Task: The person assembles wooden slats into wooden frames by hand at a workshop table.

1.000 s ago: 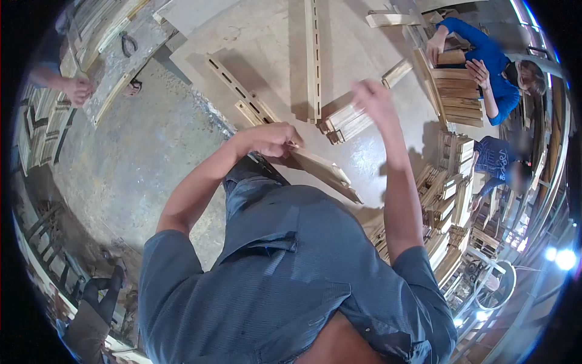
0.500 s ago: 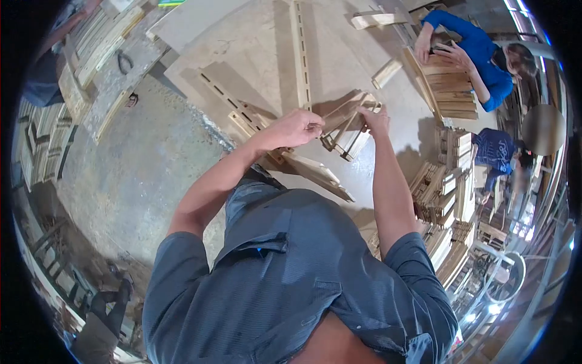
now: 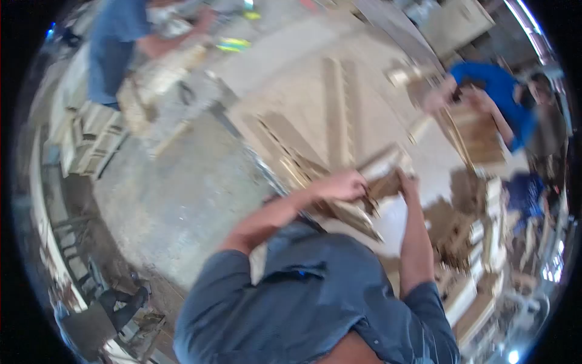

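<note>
A small wooden frame [image 3: 384, 185] of joined slats is held above the table in front of me, blurred by motion. My right hand [image 3: 409, 182] grips its right end, thumb and fingers closed on the wood. My left hand [image 3: 341, 184] is at the frame's left side with its fingers curled together; what they pinch, if anything, is too blurred to see. Below the left hand, a flat wooden board [image 3: 351, 218] sticks out over the table. A slotted wooden rail [image 3: 280, 144] lies just beyond my left forearm.
A second slotted rail [image 3: 347, 115] lies across the table [image 3: 303, 100]. Stacked wooden pieces [image 3: 464, 242] stand on the right. A person in blue [image 3: 494, 91] handles a slatted panel [image 3: 479, 136] at the far right; another person [image 3: 115, 54] works at a bench, upper left.
The view has swung, so everything sits lower and further right. The small frame has turned in my right hand, and my left hand is closer to it. A person at upper left shows more fully.
</note>
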Demonstrator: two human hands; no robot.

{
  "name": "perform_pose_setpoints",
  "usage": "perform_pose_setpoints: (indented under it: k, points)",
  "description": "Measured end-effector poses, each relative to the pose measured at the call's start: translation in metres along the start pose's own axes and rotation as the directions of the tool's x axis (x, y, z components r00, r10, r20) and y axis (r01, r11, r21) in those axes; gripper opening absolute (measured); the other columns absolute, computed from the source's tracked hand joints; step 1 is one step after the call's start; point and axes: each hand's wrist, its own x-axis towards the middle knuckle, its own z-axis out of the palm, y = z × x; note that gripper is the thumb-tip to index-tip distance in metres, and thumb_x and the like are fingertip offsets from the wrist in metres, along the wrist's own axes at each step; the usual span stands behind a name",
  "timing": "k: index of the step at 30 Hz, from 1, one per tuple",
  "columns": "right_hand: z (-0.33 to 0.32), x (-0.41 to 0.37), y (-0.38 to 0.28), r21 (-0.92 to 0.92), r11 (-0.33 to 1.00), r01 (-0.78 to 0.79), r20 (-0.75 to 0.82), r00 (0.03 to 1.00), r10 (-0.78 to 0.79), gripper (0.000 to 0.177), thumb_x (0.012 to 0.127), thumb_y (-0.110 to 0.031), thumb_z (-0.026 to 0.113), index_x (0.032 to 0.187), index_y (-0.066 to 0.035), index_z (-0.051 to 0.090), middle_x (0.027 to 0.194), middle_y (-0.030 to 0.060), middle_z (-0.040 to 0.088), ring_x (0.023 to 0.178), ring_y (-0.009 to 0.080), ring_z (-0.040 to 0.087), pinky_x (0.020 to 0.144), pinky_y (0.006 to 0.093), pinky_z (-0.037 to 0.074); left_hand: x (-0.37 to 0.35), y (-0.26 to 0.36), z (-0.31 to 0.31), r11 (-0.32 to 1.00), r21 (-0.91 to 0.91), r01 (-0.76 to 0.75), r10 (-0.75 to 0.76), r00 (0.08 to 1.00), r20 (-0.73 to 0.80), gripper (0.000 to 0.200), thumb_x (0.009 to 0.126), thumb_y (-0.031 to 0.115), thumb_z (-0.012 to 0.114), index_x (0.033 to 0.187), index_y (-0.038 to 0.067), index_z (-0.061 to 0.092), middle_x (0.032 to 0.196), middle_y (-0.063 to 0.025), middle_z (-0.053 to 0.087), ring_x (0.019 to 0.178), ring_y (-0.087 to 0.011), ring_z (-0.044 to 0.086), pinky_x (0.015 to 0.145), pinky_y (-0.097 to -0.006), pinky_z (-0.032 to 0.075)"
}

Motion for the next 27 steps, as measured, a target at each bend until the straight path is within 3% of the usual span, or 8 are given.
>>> perform_pose_setpoints:
  k: [2, 5, 11, 13, 18, 20, 24, 27]
  points:
    - [-0.002, 0.003, 0.000, -0.038, 0.999, -0.005, -0.069, 0.998, 0.003, 0.055, 0.077, -0.046, 0.089, 0.089, 0.004, 0.070, 0.068, 0.0094, 0.067, 0.056, 0.0196, 0.062, 0.048, 0.0354, 0.049, -0.001, -0.003, 0.002, 1.000, 0.010, -0.001, 0.001, 1.000, -0.021, 0.033, 0.093, 0.022, 0.065, 0.115, -0.001, 0.072, 0.094, -0.0178, 0.075, 0.082, -0.0254, 0.070, 0.078, -0.0397, 0.055]
    - [-0.004, -0.005, -0.017, 0.068, 0.965, -0.255, 0.044, 0.967, 0.252, 0.039, 0.085, -0.039, 0.082, 0.083, -0.004, 0.066, 0.060, 0.0040, 0.055, 0.042, 0.0120, 0.046, 0.035, 0.0311, 0.032, 0.003, -0.015, 0.013, 0.996, -0.079, -0.031, 0.022, 0.994, -0.110, 0.023, 0.090, 0.017, 0.065, 0.103, -0.001, 0.073, 0.085, -0.0195, 0.072, 0.077, -0.0320, 0.070, 0.071, -0.0432, 0.052]
    - [-0.047, -0.042, -0.092, -0.024, 0.975, 0.223, 0.099, 0.971, -0.219, 0.032, 0.092, -0.033, 0.075, 0.088, -0.003, 0.066, 0.065, 0.0042, 0.055, 0.046, 0.0124, 0.048, 0.041, 0.0303, 0.037, 0.003, -0.006, 0.000, 0.996, -0.016, -0.092, 0.091, 0.994, -0.057, 0.031, 0.091, 0.019, 0.066, 0.114, -0.001, 0.070, 0.097, -0.0213, 0.073, 0.079, -0.0327, 0.070, 0.073, -0.0449, 0.052]
    - [-0.052, -0.107, -0.171, -0.010, 0.962, 0.273, 0.040, 0.961, -0.273, 0.030, 0.093, -0.030, 0.074, 0.096, 0.000, 0.069, 0.069, 0.0035, 0.059, 0.052, 0.0122, 0.052, 0.047, 0.0288, 0.041, 0.003, 0.005, 0.002, 0.961, -0.041, -0.273, 0.250, 0.925, -0.286, 0.029, 0.092, 0.016, 0.068, 0.114, -0.003, 0.068, 0.097, -0.0162, 0.073, 0.084, -0.0296, 0.071, 0.076, -0.0425, 0.054]
    - [-0.038, -0.200, -0.256, 0.075, 0.722, 0.687, 0.350, 0.660, -0.665, 0.030, 0.089, -0.024, 0.079, 0.101, 0.002, 0.070, 0.075, 0.0015, 0.065, 0.066, 0.0095, 0.057, 0.059, 0.0269, 0.047, 0.000, -0.005, -0.044, 0.919, -0.352, -0.176, 0.226, 0.968, 0.108, 0.040, 0.098, 0.023, 0.072, 0.130, -0.001, 0.065, 0.109, -0.0115, 0.073, 0.095, -0.0148, 0.065, 0.084, -0.0325, 0.055]
    - [-0.032, -0.207, -0.253, 0.034, 0.592, 0.805, 0.368, 0.541, -0.757, 0.030, 0.089, -0.024, 0.079, 0.100, 0.002, 0.068, 0.074, 0.0046, 0.065, 0.067, 0.0101, 0.060, 0.059, 0.0279, 0.048, -0.020, 0.001, -0.069, 0.963, -0.143, -0.229, 0.252, 0.952, 0.172, 0.034, 0.097, 0.018, 0.073, 0.125, 0.000, 0.068, 0.109, -0.0095, 0.074, 0.092, -0.0145, 0.066, 0.082, -0.0321, 0.054]
    - [-0.010, -0.236, -0.261, 0.146, 0.667, 0.731, 0.537, 0.508, -0.674, 0.026, 0.088, -0.020, 0.077, 0.099, 0.000, 0.067, 0.075, 0.0109, 0.066, 0.069, 0.0209, 0.067, 0.062, 0.0334, 0.050, -0.045, -0.018, -0.084, 0.994, -0.075, -0.075, 0.094, 0.953, 0.289, 0.033, 0.093, 0.009, 0.074, 0.124, -0.001, 0.069, 0.098, -0.0092, 0.075, 0.087, -0.0143, 0.066, 0.083, -0.0325, 0.053]
    - [0.006, -0.239, -0.260, -0.022, 0.477, 0.878, 0.632, 0.382, -0.674, 0.021, 0.086, -0.014, 0.076, 0.098, 0.000, 0.067, 0.084, 0.0139, 0.067, 0.074, 0.0279, 0.066, 0.069, 0.0368, 0.051, -0.056, -0.025, -0.073, 0.989, -0.107, -0.101, 0.123, 0.965, 0.230, 0.030, 0.092, 0.006, 0.072, 0.121, -0.001, 0.070, 0.093, -0.0084, 0.076, 0.085, -0.0138, 0.066, 0.083, -0.0321, 0.053]
